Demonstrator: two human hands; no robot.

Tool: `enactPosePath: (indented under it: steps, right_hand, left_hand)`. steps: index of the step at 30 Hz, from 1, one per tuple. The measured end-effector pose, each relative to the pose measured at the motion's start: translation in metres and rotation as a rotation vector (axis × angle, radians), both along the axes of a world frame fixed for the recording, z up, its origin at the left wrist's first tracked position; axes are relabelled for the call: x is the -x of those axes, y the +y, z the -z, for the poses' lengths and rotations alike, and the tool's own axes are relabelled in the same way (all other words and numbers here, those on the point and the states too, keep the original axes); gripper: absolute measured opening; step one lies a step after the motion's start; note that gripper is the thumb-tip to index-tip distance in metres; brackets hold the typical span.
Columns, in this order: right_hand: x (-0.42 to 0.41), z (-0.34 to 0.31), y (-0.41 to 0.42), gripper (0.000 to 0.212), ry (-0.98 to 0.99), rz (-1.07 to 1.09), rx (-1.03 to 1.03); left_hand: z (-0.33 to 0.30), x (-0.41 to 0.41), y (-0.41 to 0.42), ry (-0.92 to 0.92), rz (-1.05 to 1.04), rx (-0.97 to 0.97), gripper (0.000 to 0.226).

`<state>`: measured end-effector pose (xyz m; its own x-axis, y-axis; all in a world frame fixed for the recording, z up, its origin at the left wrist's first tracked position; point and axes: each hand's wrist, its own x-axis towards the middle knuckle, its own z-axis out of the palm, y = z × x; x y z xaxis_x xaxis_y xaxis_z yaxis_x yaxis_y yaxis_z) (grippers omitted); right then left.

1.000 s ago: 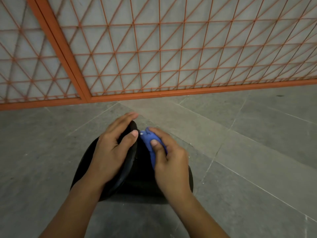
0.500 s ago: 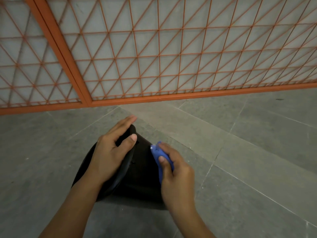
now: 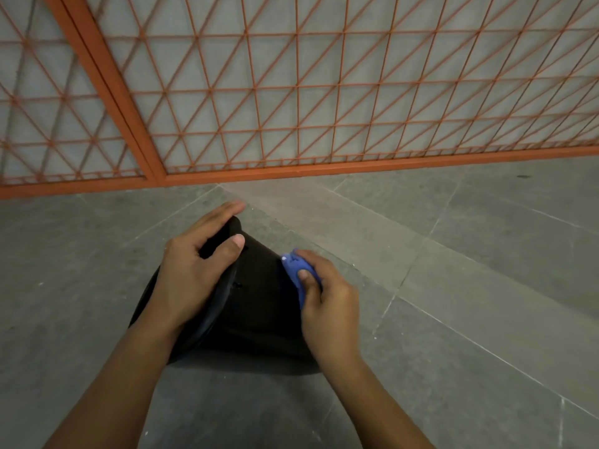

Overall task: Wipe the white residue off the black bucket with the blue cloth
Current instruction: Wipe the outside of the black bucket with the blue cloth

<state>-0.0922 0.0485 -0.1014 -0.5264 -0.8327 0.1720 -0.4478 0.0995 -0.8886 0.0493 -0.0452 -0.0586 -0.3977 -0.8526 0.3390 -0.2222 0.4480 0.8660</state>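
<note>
The right hand (image 3: 327,303), gripping the blue cloth (image 3: 296,273), now sits farther right on the black bucket (image 3: 259,306), away from the left hand (image 3: 194,267).

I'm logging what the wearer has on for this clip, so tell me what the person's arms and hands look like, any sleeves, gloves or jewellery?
Both forearms are bare as far as the bottom frame edge: no sleeves show. The left hand and right hand wear no gloves. No watch, bracelet or ring is visible on either wrist or on the fingers that show. Fingernails look short and unpainted.
</note>
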Motion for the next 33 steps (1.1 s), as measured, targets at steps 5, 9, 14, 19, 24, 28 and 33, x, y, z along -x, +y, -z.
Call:
enactPosePath:
  steps: [5,9,14,19,24,28,33]
  right_hand:
    - [0.007,0.012,0.016,0.026,-0.022,0.121,-0.086]
    - [-0.006,0.005,0.011,0.027,0.000,-0.006,0.037]
    - [0.021,0.023,0.011,0.026,-0.033,0.140,-0.135]
    - [0.005,0.010,0.011,0.024,0.055,0.016,0.023]
    - [0.033,0.036,0.002,0.025,0.029,0.142,-0.221]
    - [0.037,0.038,0.018,0.024,-0.118,0.072,-0.121]
    - [0.059,0.039,0.014,0.032,-0.736,0.022,-0.175]
  left_hand:
    - [-0.001,0.000,0.001,-0.011,-0.011,0.010,0.046]
    - [0.000,-0.001,0.000,0.016,-0.007,-0.027,0.044]
    - [-0.003,-0.001,0.002,0.034,-0.016,-0.033,0.045]
    - [-0.003,-0.001,0.004,0.032,0.019,-0.023,0.045]
    - [-0.004,-0.003,0.002,0.054,0.000,-0.037,0.046]
    - [-0.003,-0.002,0.002,0.021,0.046,0.000,0.045]
    - [-0.003,-0.004,0.002,0.035,0.047,-0.008,0.044]
